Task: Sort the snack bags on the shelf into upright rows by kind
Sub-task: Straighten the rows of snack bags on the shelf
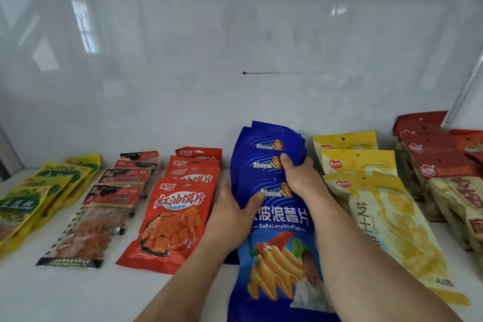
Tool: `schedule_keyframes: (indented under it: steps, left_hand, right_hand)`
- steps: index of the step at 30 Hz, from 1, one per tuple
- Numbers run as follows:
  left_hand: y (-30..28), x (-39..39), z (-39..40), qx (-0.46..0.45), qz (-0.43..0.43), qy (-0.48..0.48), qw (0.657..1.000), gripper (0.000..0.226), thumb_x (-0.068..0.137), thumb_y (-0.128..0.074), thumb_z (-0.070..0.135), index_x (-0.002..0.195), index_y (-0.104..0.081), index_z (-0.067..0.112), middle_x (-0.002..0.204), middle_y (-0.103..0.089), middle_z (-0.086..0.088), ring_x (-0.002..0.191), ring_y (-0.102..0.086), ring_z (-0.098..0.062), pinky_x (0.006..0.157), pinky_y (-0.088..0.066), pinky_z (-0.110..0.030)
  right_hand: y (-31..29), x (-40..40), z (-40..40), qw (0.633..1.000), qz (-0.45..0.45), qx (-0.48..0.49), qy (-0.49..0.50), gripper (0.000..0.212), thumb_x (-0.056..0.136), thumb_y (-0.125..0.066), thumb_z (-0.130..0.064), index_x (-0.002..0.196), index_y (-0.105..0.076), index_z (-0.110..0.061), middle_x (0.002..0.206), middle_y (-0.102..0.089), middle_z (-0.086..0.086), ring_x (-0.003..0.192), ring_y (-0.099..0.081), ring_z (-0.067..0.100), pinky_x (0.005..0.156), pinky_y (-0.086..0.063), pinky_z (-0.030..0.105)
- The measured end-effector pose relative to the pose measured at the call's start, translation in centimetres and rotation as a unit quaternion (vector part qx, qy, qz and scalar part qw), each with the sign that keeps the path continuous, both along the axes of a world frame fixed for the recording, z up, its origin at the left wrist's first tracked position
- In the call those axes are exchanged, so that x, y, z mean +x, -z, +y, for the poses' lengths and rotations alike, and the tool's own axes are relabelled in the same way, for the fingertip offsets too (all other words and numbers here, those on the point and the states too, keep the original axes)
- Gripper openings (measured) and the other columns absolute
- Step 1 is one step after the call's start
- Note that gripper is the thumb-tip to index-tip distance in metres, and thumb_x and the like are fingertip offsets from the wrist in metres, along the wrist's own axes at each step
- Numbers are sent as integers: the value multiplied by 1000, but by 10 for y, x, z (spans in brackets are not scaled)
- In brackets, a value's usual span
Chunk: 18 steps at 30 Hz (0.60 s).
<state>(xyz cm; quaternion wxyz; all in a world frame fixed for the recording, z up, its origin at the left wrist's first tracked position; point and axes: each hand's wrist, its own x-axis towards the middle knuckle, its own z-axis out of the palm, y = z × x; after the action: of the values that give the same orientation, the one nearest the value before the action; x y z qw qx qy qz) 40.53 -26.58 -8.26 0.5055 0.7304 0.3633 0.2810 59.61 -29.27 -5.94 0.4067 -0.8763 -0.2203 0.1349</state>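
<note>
1. The blue bags (271,165) sit at the centre of the frame in an overlapping row on the white shelf (78,293). Their long axis runs from the lower edge of the frame up toward the back wall (235,34), with the punched top ends pointing at the wall.
2. The left hand (232,213) holds the left edge of the blue row: its thumb lies curled over the front of a bag, while the other fingers are hidden behind it.
3. The right hand (300,175) grips the row from the right side, higher in the frame, with the thumb pressed on a bag's face and the fingers wrapped round the right edge. Both grips are narrow, closed on the bags.
4. The bags are flat, glossy plastic pouches with rounded top corners and a small hang hole.
5. Left of centre lie similar rows of red bags (172,217), clear bags with black and red labels (96,225) and yellow-green bags (34,201).
6. Right of centre lie pale yellow bags (386,219) and, at the right edge, dark red bags (444,165).
</note>
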Motion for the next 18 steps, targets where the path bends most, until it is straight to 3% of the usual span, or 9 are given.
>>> schedule_keyframes:
  steps: [2,4,6,7,10,12,16,18]
  left_hand:
    - [-6,-2,-2,45,15,-26,999,95,82,-62,68,154,-13,34,151,-45,-2,129,-55,-19,99,-55,-39]
    - [-10,-6,-12,153,94,-57,982,97,87,-55,68,159,-3,26,165,-18,-3,151,-22,-24,122,-27,-43]
    - [-11,-11,-33,253,157,-71,952,88,93,-43,67,159,-3,24,168,-6,1,155,-4,-22,123,-11,-39]
    - [-10,-13,-47,307,175,-67,933,82,95,-39,67,159,-9,27,168,-9,2,155,-6,-24,122,-10,-41]
    - [4,-17,-75,407,251,-18,878,69,85,-41,71,138,-55,30,150,-50,-3,138,-47,-35,106,-37,-56]
    - [9,-17,-76,417,283,9,864,71,80,-43,75,129,-65,30,143,-57,-5,133,-53,-38,97,-45,-62]
    - [6,-23,-59,432,325,36,840,74,84,-38,78,138,-57,31,156,-42,-7,143,-38,-40,102,-38,-68]
    - [-1,-27,-51,427,351,72,830,71,93,-28,74,154,-27,37,169,-3,-2,154,1,-37,116,-14,-68]
  right_hand:
    - [-5,-1,1,999,-46,2,4,95,88,-36,-78,157,-10,-18,154,-39,15,132,-50,36,100,-47,49]
    - [-13,-2,2,996,-92,12,-5,98,86,-36,-81,159,-6,-22,162,-25,13,142,-37,37,108,-42,52]
    - [-20,-3,6,989,-143,11,-27,95,86,-36,-80,159,-8,-25,165,-14,10,147,-26,36,113,-36,53]
    - [-22,-4,8,986,-161,2,-40,94,86,-36,-80,159,-8,-27,166,-10,10,149,-22,35,115,-33,52]
    - [-23,-3,13,976,-196,-40,-81,92,84,-36,-82,158,-9,-34,167,-1,7,151,-15,36,118,-26,54]
    - [-19,-3,17,971,-206,-60,-103,91,84,-37,-83,158,-12,-36,168,0,5,151,-13,37,117,-27,57]
    - [-11,-2,20,963,-218,-107,-119,86,85,-34,-83,156,-21,-38,168,0,0,152,-9,36,117,-25,59]
    - [-9,-2,22,960,-224,-119,-118,83,86,-31,-83,155,-25,-37,168,0,-1,152,-9,35,117,-24,60]
